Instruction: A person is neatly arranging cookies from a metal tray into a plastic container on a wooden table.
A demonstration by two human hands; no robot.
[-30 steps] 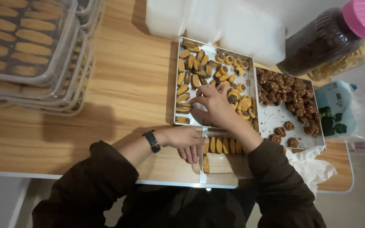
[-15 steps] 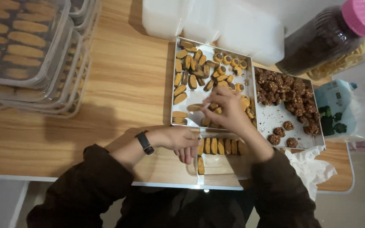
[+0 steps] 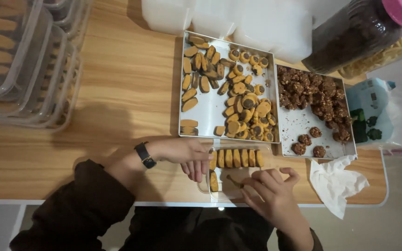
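Head view: looks straight down on a wooden table, the person's arms coming in from the near edge.
Left hand: rests on the left rim of a small clear container, fingers curled loosely down over the edge; whether it grips the rim cannot be told.
Right hand: over the near right part of the container, thumb and fingertips pinched on one brown-edged cookie.
Container contents: a row of orange cookies standing on edge along the far side, one more at the near left.
Steel tray: just beyond the container, holding loose oval and round orange cookies.
Second tray: touching it on the right, with dark chocolate clusters.
White tissue: crumpled, near right.
Stacked lidded boxes: far left, filled with cookies.
Dark jar: far right, pink lid, lying tilted.
Wrist: a black watch on the left arm.
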